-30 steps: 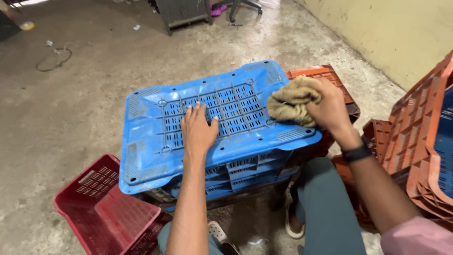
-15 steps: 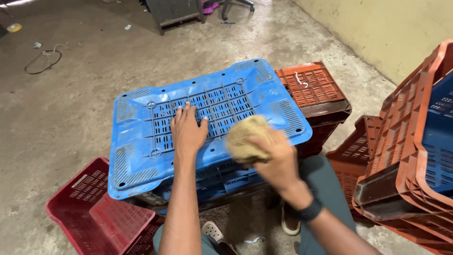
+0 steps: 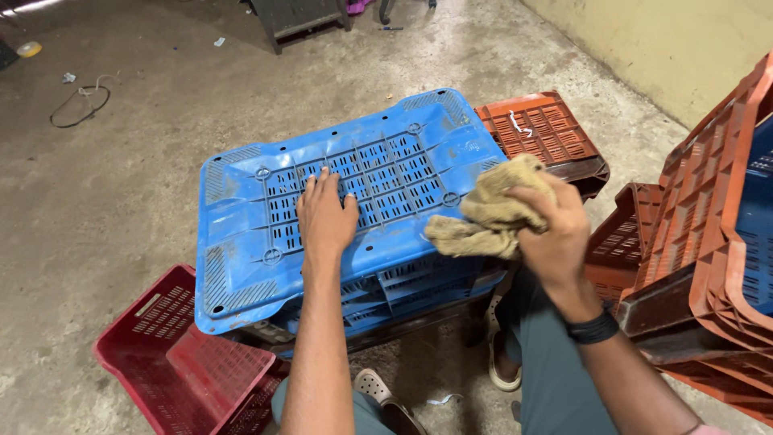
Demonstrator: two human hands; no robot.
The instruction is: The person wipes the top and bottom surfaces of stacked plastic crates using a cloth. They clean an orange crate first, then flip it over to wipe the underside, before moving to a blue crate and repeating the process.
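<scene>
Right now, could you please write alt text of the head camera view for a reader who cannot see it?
A person's left hand lies flat on an upturned blue crate while the right hand presses a tan rag on its right edge. A red basket and orange crates stand around on the concrete floor.

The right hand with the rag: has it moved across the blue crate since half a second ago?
Yes. The right hand with the tan rag has shifted from the near middle edge of the upturned blue crate toward its right end, nearer the orange crate.
</scene>
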